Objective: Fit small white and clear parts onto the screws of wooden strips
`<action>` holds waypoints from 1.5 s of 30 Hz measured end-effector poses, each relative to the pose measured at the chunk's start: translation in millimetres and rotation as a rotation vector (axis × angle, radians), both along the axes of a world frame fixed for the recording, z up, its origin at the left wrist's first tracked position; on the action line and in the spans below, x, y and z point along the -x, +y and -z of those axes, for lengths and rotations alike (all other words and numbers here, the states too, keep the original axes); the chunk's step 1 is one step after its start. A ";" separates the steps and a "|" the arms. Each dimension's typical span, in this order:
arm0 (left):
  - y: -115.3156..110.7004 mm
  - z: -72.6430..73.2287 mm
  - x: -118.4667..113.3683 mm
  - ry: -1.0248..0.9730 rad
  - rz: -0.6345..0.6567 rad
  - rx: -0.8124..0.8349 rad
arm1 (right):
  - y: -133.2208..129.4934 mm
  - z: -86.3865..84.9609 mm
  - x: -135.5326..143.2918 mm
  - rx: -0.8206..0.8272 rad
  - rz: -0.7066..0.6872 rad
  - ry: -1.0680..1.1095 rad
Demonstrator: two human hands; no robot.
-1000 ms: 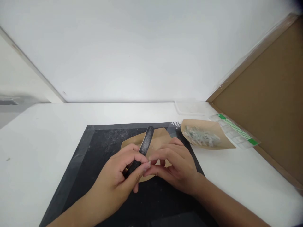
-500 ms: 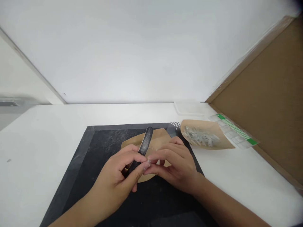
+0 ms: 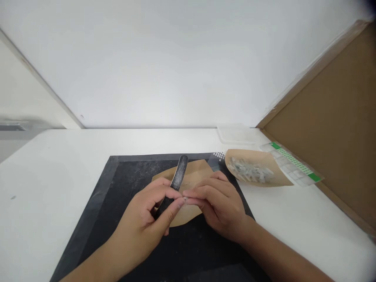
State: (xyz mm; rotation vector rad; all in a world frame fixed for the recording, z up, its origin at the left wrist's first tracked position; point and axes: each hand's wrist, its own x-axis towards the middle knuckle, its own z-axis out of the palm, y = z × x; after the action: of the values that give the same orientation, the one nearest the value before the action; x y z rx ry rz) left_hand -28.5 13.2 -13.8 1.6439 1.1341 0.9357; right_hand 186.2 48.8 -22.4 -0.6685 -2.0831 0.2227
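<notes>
In my left hand (image 3: 147,213) lies a black curved nail file (image 3: 179,172), dusted whitish along its face, with its upper end sticking up past my fingers. The thumb and index finger of that hand also pinch a tiny pale, clear piece (image 3: 185,199). My right hand (image 3: 221,205) is closed in a pinch at the same piece, its fingertips meeting those of the left; most of the piece is hidden. Below both hands is a sheet of brown paper (image 3: 188,217) on a black mat (image 3: 182,258).
To the right, a brown paper holder (image 3: 277,178) bears a heap of small clear pieces (image 3: 249,170). Beside it lies a clear compartment case (image 3: 296,166) with a green strip. A translucent lid or tray (image 3: 236,135) is at the back. A brown board (image 3: 329,109) stands at right.
The right thumb has shifted slightly up against the tiny piece, and the nail file has tilted a little to the left. Both hands stay in nearly the same place.
</notes>
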 end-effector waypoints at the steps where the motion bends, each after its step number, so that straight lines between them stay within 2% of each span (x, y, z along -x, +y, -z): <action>1: -0.4 1.6 0.4 0.010 -0.003 -0.010 | -0.1 -0.4 0.2 0.018 0.007 0.016; 6: -4.3 7.2 0.5 0.006 -0.090 0.036 | -1.4 0.3 1.5 0.178 0.011 0.060; 12: -4.0 4.0 -0.2 -0.020 -0.206 0.066 | -3.1 3.4 4.1 0.233 0.055 0.092; 18: -2.3 3.9 4.5 0.049 -0.135 -0.069 | -3.4 2.8 5.6 0.327 0.081 0.129; 22: -2.9 4.5 3.8 0.061 -0.137 -0.056 | -4.0 3.2 5.5 0.344 0.103 0.131; 26: -3.3 3.6 0.6 0.079 -0.107 -0.074 | -3.1 5.3 6.0 0.266 0.125 0.049; 34: -7.0 0.5 -3.4 0.162 -0.145 -0.326 | -3.3 4.8 14.9 -0.185 0.255 -0.175; 38: -8.2 2.2 -4.7 0.164 -0.135 -0.365 | -6.3 2.6 20.1 -0.206 0.240 -0.286; 42: -10.3 2.3 -5.2 0.155 -0.154 -0.405 | -4.9 -1.0 20.5 -0.234 0.311 -0.243; 45: -11.4 1.6 -5.0 0.164 -0.163 -0.428 | -2.6 -3.5 19.1 -0.192 0.258 -0.264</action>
State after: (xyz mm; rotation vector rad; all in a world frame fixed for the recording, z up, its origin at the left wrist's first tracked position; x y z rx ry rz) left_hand -23.5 1.8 -15.4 2.0226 1.2531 1.2306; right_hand 167.1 46.2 -18.9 -0.8763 -2.2034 -0.2202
